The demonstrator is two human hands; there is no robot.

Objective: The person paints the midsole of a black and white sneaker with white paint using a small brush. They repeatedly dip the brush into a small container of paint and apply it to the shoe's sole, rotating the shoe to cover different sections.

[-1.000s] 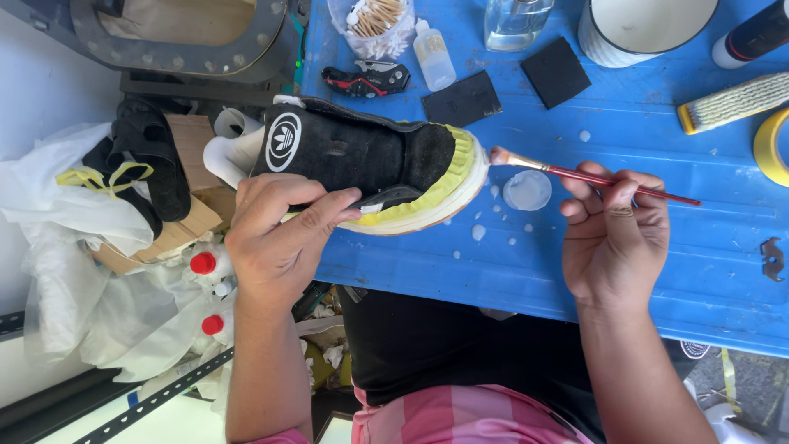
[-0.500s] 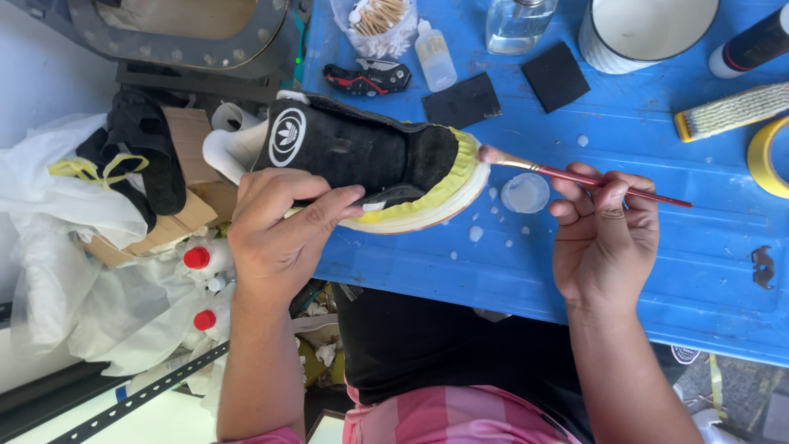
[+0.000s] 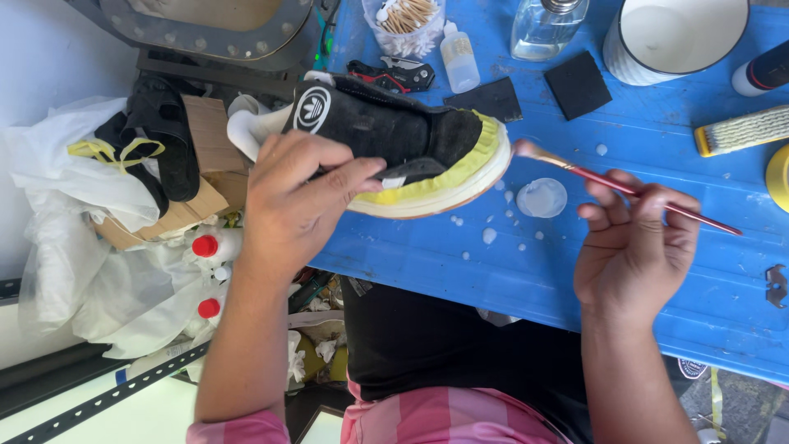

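**Me:** Two hands are busy on my screen. I start close and go far. My left hand (image 3: 300, 205) is wrapped around the black shoe (image 3: 386, 136), with the fingers pressed on its side. The shoe lies on its side, half on the blue table (image 3: 526, 279) and half sticking out past the table's left edge.

**Helper:** What about the other hand?

**Me:** My right hand (image 3: 637, 247) pinches a thin red paintbrush (image 3: 625, 187). The brush tip sits just beside the shoe's toe, near the yellow-and-white sole (image 3: 448, 185). I cannot tell if it touches.

**Helper:** What could go wrong?

**Me:** I think the shoe could tip off the edge if my grip gets loose, because a lot of it hangs over nothing. It would land in the white bags (image 3: 90, 238) and the bottles with red caps (image 3: 205, 247) down there.

**Helper:** And the brush?

**Me:** It could slip up onto the black part and leave a mark there. My wrist could also smear the wet puddle (image 3: 542, 197) and the little drops near it.

**Helper:** Anything farther back?

**Me:** Yes. A small squeeze bottle (image 3: 459, 56), a glass bottle (image 3: 546, 29) and a big white cup (image 3: 674, 37) stand at the far side. If I push the shoe too far, it could knock the small bottle over.
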